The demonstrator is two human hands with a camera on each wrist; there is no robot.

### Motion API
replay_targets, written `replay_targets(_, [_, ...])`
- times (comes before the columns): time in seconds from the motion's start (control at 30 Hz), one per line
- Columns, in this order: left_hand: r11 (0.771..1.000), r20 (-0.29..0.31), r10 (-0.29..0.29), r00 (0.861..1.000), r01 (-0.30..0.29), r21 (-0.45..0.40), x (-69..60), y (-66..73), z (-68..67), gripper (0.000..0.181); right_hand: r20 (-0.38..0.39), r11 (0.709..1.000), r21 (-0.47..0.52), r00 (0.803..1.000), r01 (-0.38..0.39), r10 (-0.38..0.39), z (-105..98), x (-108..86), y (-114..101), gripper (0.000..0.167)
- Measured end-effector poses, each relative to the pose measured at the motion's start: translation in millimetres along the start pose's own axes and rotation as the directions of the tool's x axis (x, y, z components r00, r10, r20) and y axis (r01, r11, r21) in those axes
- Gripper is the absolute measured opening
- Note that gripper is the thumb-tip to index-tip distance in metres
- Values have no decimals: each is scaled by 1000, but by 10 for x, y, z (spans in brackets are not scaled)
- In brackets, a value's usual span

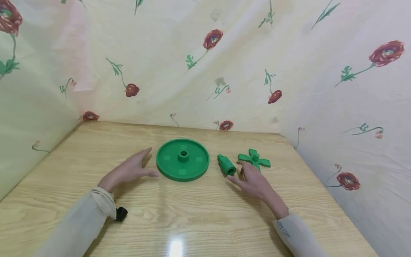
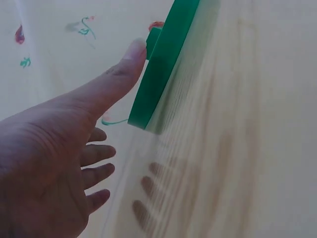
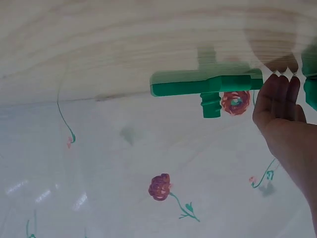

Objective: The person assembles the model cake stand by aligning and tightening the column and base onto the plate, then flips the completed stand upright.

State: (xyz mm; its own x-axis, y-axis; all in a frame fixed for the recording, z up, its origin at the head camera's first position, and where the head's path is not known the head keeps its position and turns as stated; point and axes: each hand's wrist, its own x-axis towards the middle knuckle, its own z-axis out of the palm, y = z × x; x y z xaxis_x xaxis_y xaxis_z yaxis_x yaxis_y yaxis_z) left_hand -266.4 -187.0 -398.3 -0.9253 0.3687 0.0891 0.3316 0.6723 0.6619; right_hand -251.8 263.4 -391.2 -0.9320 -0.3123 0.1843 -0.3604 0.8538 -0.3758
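Note:
A round green disc with a raised rim and a hollow hub lies flat on the table. Just left of it is my left hand, thumb and fingers spread apart and holding nothing. In the left wrist view the thumb overlaps the edge of the disc; whether they touch is unclear. A short green cylinder with a narrower tip lies on its side right of the disc. Over its near end hovers my right hand, fingers loosely bent, thumb beside the cylinder's hole. Behind those fingers sits a green cross-shaped piece with a central peg.
The wooden table runs back to a flowered cloth hanging behind and along both sides. A small black object shows at the left sleeve cuff.

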Motion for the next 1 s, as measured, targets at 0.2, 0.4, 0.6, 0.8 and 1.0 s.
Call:
replay_targets(0.2, [996,14,-2,1000,3,-93,179,-71,68,116,-46,999,-16,998,35,-36,67,97,-18,79])
replay_targets(0.4, [997,26,12,1000,-10,-71,238,-78,77,114,-67,999,-31,997,39,-41,115,158,-50,75])
replay_targets(0.6, [998,44,29,999,-26,-65,247,-83,94,113,-71,1000,-19,997,6,-7,134,191,-92,73])
replay_targets(0.8, [989,68,63,996,-53,-136,277,-98,116,113,-91,1000,-17,996,2,-3,151,215,-96,70])
replay_targets(1.0, [986,87,53,995,-38,-161,298,-114,138,114,-110,999,-18,994,26,-28,162,236,-95,65])
